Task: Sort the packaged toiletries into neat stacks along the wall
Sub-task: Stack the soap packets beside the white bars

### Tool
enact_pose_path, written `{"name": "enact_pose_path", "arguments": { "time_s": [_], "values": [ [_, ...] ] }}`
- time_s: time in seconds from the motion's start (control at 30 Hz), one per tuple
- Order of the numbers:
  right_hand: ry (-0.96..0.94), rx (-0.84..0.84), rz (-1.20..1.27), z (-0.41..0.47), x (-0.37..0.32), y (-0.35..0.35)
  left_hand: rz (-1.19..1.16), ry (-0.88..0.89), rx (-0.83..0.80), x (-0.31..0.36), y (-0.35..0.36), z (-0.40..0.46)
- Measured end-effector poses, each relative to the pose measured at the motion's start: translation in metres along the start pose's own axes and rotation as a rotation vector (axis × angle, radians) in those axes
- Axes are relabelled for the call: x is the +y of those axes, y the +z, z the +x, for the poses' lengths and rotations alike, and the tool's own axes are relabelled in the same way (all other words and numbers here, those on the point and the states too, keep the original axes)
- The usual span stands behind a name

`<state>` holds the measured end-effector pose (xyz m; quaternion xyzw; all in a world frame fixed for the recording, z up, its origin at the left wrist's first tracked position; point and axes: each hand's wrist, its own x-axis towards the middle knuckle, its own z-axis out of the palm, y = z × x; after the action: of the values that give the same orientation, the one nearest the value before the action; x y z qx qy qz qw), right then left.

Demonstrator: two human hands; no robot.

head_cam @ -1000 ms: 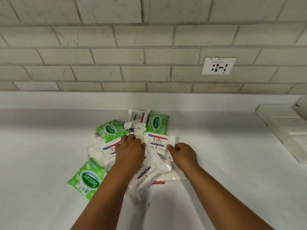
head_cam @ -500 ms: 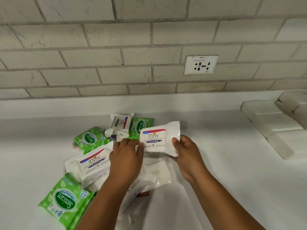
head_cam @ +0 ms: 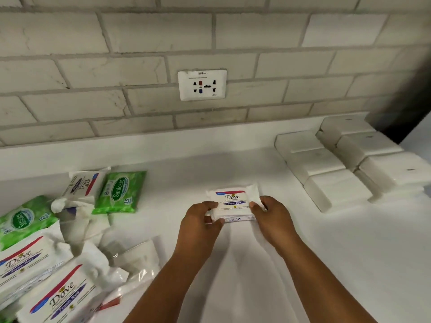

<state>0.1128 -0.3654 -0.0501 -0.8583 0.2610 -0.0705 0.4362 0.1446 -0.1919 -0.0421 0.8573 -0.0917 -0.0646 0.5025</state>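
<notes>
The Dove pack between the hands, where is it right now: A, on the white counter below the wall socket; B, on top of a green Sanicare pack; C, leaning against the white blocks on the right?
A: the Dove pack, gripped by left hand and right hand, is on bare counter.

Both forearms come up from the 6 o'clock edge and converge toward the middle. The left hand [head_cam: 200, 220] lies back upward, fingers curled toward 2 o'clock and thumb tucked under, pinching the left end of a white Dove pack [head_cam: 234, 204]. The right hand [head_cam: 271, 214] mirrors it, fingers curled toward 10 o'clock around the right end; its thumb seems hidden beneath. Both wrists are nearly straight, sleeves bare.
</notes>
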Motion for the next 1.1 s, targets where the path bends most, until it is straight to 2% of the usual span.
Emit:
{"name": "enact_pose_path", "arguments": {
  "time_s": [0.1,0.2,0.63,1.1],
  "values": [
    [-0.294,0.274,-0.335,0.001,0.012,-0.012,-0.031,-0.007,0.020,0.005,0.027,0.007],
    [-0.500,0.282,-0.365,0.006,0.026,-0.011,-0.068,-0.001,0.055,0.009,0.050,0.017],
    [-0.482,0.478,-0.284,0.109,0.042,-0.009,-0.002,0.168,0.162,0.030,0.116,0.111],
    [-0.495,0.583,-0.337,0.164,0.042,-0.003,-0.019,0.173,0.233,0.032,0.134,0.163]
  ]
}}
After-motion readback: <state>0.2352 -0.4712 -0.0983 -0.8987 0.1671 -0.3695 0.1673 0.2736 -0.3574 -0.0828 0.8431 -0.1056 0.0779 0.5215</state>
